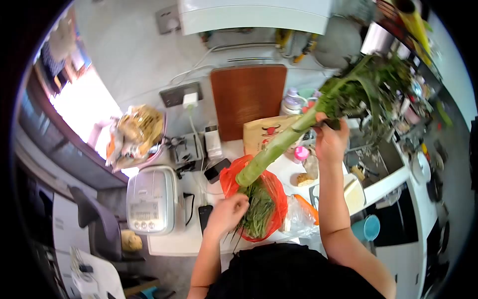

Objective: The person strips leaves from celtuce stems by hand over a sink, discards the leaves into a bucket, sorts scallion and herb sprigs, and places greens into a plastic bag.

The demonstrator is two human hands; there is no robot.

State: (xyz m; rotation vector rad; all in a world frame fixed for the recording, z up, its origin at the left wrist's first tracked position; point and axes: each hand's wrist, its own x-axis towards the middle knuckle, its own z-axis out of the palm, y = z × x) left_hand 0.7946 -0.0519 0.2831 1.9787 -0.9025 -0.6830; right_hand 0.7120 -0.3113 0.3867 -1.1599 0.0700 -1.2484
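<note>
A long, thick green stalk [273, 150] with dark leaves at its upper end slants across the middle of the view. My right hand [330, 138] is closed round its leafy part. The stalk's pale lower end hangs over a red plastic bag [280, 198] on the white table. Thin green leafy vegetables [258, 212] fill the open bag. At the bag's left edge is my left hand [230, 213], its fingers curled together beside the greens and just below the stalk's end. What it holds, if anything, is too small to make out.
A rice cooker [152, 202] stands left, near phones [217, 171] and cables. Behind the bag are a brown paper bag [255, 133] and an upright wooden board [248, 97]. A pink-lidded jar [300, 154], a clear plastic bag [302, 219] and the sink [383, 164] lie right.
</note>
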